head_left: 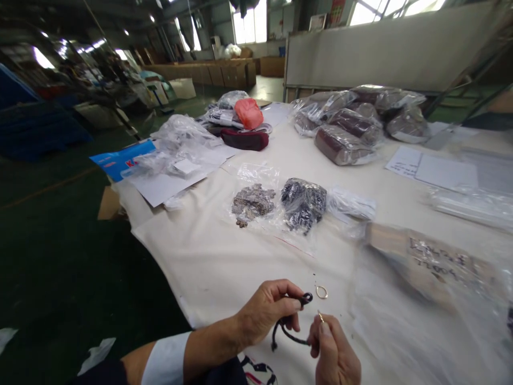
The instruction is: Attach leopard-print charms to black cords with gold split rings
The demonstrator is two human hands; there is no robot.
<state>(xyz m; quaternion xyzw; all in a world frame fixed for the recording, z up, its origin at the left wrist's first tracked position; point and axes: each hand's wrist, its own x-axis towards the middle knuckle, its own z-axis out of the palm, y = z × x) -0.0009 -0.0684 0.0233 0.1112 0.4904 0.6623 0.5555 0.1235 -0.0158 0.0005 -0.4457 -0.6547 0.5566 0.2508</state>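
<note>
My left hand (268, 310) pinches a thin black cord (294, 338) between thumb and fingers. A small loop of the cord sticks out past the fingertips, and a knotted end hangs below. Close by on the right, my right hand (334, 353) is closed on a small gold-coloured metal piece (320, 316), its tip pointing up; the fingers hide the rest. The cord also runs to the right hand's fingers; whether they grip it I cannot tell. Just beyond both hands, a gold-coloured ring (322, 298) lies on the white-covered table (208, 246).
Ahead lie a clear bag of small metal parts (253, 202) and a bag of dark pieces (303, 203). Wrapped brown bundles (347, 140) sit at the back. A marked plastic-wrapped package (425, 256) is at right. Papers and plastic (180, 149) cover the left edge.
</note>
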